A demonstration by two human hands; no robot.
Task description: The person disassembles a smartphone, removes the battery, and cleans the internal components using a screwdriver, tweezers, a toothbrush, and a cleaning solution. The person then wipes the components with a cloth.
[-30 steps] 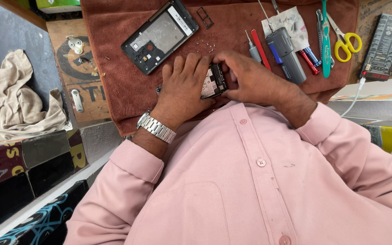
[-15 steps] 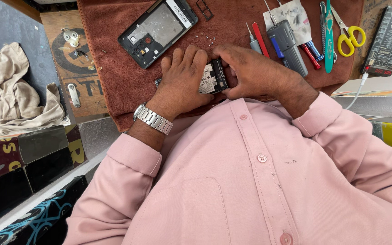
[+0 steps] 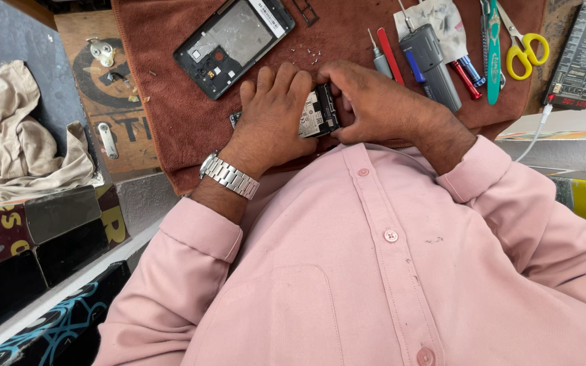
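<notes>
Phone battery [image 3: 317,114] gripped between left hand [image 3: 272,108] and right hand [image 3: 367,102], fingers of both curled around it, held just above brown cloth [image 3: 171,115]; opened phone frame [image 3: 232,42] lying beyond, yellow-handled scissors [image 3: 523,44] well apart

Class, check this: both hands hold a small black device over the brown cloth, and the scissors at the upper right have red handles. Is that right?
Not quite. The head view shows the scissors have yellow handles. The rest holds: left hand and right hand hold the small black device over the brown cloth.
</notes>
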